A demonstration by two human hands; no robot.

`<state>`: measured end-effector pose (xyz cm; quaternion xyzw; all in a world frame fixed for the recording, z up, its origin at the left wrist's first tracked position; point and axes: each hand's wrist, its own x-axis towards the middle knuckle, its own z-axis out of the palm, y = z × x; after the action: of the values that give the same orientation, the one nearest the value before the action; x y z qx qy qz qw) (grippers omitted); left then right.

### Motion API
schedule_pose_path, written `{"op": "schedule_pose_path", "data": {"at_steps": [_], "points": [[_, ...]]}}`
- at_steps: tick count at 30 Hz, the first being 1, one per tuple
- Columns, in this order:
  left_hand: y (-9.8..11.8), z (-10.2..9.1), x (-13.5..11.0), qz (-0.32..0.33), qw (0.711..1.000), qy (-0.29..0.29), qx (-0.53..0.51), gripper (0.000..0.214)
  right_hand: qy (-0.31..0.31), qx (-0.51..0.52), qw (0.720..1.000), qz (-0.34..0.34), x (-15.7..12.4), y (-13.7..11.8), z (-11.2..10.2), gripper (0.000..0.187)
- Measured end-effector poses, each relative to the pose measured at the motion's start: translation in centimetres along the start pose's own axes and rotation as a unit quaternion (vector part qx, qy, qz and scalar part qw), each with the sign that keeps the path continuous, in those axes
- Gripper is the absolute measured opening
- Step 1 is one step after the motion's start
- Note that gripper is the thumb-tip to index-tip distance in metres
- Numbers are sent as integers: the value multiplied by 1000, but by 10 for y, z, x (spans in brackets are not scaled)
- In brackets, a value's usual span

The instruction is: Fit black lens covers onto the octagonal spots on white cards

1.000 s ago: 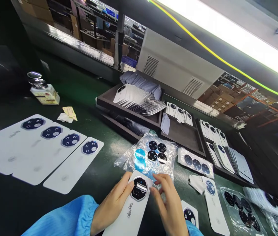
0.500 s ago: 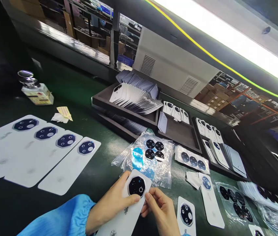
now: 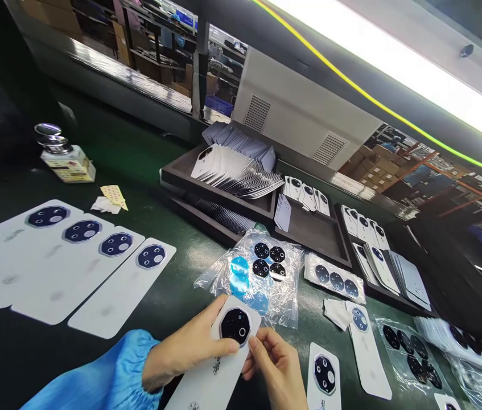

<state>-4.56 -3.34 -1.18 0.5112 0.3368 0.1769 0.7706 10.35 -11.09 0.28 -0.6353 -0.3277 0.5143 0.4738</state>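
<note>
My left hand [image 3: 187, 348] is wrapped round a white phone back cover [image 3: 213, 381], its thumb lying across the front below the black camera lens plate [image 3: 235, 327]. My right hand [image 3: 278, 367] pinches the same cover's right edge between thumb and forefinger, beside the lens plate. The cover is tilted up off the table. Just beyond it lies a clear plastic bag [image 3: 289, 296] with several round black lens plates [image 3: 261, 267] on it. Right of my right hand, another white back cover [image 3: 315, 393] with a dark lens plate lies flat.
Several white back covers [image 3: 108, 296] lie in a row at left, below a pump bottle [image 3: 68, 165]. Dark trays [image 3: 219, 183] of covers stand at the back. A lens strip [image 3: 335, 279], crumpled white tissue [image 3: 338, 313] and bagged lens plates [image 3: 411, 356] lie at right.
The held cover has shifted very slightly left, with both hands keeping their grip. The other objects stay in place, with the whole view shifted a little.
</note>
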Motion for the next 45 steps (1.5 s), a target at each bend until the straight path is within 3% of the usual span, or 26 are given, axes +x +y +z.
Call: {"op": "schedule_pose_path", "data": {"at_steps": [5,12,18,23,29,36,41,45], "points": [[1,8,6,66,993,79,55,35,-12,-36,998,-47,-3,-1,3,48],[-2,12,10,102,992,71,17,31,-17,-50,997,-64,-4,0,3,48],[-1,7,6,85,996,25,15,34,-18,-7,1000,-15,7,6,2,47],[-8,5,4,67,998,0,16,27,-19,-1,999,-51,19,19,-3,49],[4,16,9,77,994,79,-1,31,9,-29,997,-76,7,8,4,45],[3,18,8,57,993,87,-61,32,-10,-52,995,-85,6,5,4,41],[7,8,5,17,994,33,-101,34,-45,12,997,-58,17,20,-1,46],[16,-4,6,12,999,-22,-48,42,-31,23,999,-32,13,14,-1,46]]}}
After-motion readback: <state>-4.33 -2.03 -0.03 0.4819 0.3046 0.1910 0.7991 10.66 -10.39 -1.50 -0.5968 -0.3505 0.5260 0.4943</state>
